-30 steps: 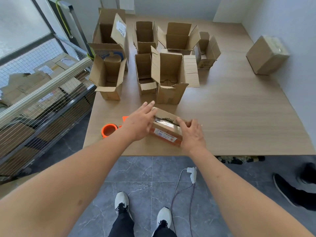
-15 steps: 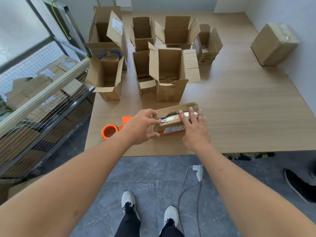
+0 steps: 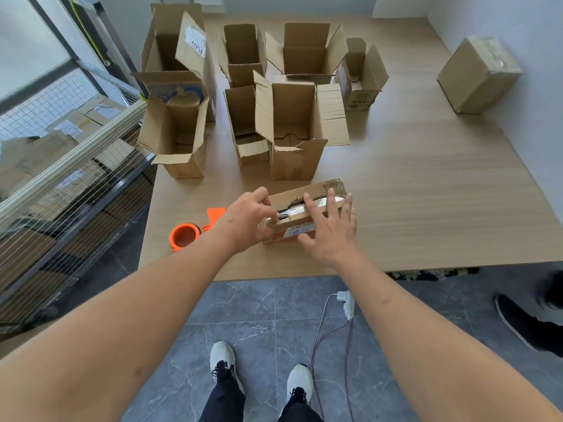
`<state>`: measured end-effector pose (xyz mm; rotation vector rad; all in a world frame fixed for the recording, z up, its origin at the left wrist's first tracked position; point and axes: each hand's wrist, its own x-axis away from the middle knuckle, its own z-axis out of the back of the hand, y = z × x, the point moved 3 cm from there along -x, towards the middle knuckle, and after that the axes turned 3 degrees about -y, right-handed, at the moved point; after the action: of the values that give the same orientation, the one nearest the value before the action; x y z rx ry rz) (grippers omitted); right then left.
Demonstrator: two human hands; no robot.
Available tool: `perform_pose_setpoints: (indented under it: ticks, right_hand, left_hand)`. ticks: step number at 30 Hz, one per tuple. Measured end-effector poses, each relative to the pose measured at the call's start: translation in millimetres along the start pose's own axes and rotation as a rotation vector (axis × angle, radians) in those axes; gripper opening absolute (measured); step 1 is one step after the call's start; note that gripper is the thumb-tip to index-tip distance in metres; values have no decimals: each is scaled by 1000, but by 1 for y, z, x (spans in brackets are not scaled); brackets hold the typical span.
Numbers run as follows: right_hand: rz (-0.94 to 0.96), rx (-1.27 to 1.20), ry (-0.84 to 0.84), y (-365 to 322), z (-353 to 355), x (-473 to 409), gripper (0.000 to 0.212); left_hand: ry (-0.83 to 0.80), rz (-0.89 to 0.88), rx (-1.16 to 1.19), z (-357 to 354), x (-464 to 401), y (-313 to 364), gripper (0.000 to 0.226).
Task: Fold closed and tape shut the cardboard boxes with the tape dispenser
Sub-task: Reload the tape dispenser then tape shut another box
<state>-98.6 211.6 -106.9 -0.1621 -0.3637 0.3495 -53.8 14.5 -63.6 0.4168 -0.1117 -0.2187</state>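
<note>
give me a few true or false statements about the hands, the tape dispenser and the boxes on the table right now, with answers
1. The orange tape dispenser lies on the wooden table by the left hand. True.
2. The right hand holds the dispenser. False: it rests with straight fingers on the small taped cardboard box.
3. Every box on the table is closed. False: the open cardboard boxes behind have raised flaps.
4. A closed cardboard box sits far right by the wall. True.

Wooden table (image 3: pixel 426 184) on grey tiled floor (image 3: pixel 243 306), white walls (image 3: pixel 518 19)
</note>
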Motion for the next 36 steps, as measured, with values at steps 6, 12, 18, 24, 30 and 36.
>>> perform_pose_setpoints:
  ticks: [6, 12, 18, 24, 30, 36]
  right_hand:
    - [48, -75, 290, -17, -1, 16, 65]
    - [114, -268, 24, -13, -15, 21, 85]
    - [147, -609, -203, -11, -15, 25, 85]
    - [184, -475, -171, -13, -16, 23, 124]
    - [179, -403, -134, -21, -14, 18, 112]
    - [138, -465, -200, -26, -4, 16, 110]
  left_hand:
    - [48, 10, 63, 2, 11, 1, 42]
    - [22, 21, 177, -5, 28, 8, 53]
    - [-58, -70, 228, -5, 33, 7, 38]
    - [-39, -127, 147, -7, 30, 1, 25]
    - [58, -72, 177, -15, 24, 0, 17]
    - [-107, -90, 153, -11, 27, -12, 75]
